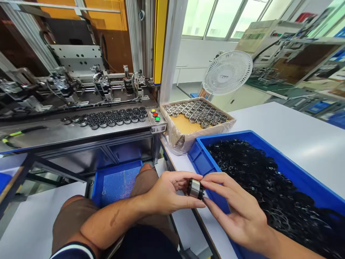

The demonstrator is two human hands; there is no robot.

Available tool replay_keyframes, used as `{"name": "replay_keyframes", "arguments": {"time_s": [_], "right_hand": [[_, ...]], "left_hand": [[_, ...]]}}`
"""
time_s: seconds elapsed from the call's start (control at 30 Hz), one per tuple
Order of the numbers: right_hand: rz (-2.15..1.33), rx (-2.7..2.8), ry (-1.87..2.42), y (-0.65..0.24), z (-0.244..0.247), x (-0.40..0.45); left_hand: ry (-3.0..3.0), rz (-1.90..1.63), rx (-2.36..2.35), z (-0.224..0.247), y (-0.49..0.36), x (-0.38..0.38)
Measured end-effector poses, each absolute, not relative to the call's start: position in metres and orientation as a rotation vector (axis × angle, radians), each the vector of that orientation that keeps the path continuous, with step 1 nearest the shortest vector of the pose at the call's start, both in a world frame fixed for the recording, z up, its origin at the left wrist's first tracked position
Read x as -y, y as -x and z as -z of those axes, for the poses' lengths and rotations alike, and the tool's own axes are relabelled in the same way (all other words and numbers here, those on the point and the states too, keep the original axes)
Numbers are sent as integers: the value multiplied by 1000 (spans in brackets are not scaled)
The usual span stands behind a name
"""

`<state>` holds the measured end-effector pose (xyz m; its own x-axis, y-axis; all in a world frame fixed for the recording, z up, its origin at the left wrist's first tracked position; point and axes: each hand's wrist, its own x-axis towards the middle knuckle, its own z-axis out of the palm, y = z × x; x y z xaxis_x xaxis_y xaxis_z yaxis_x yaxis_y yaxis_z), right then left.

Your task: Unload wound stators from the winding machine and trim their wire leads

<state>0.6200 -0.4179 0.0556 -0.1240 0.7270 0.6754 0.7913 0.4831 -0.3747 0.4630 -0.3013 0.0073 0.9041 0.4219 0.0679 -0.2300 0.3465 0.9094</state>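
Note:
Between my hands, above the table's edge, is a small silver metal ring with black toothed plastic ends (195, 188). My left hand (167, 192) grips it with thumb and fingers from the left. From the right, the fingertips and thumb of my right hand (239, 212) pinch its black end. To the right stands a blue bin (206, 153) filled with loose black plastic parts (258, 172). Farther back, a plastic-lined carton (185, 138) holds many silver rings (196, 111) in rows on a yellowish sheet.
Rows of ring assemblies (113, 117) sit on the machine's metal ledge (61, 135), beside a button box (157, 122) with yellow, red and green buttons. A white fan (228, 73) stands behind the carton. A blue tray (115, 183) lies low near my knees.

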Motion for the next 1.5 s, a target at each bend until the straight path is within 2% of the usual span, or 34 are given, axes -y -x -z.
{"name": "replay_keyframes", "arguments": {"time_s": [0.33, 1.5], "right_hand": [[312, 1973, 1265, -627, -47, 418], [494, 2116, 1208, -629, -49, 418]], "left_hand": [[-1212, -463, -204, -8, -460, 299], [-1114, -360, -222, -12, -457, 300]]}}
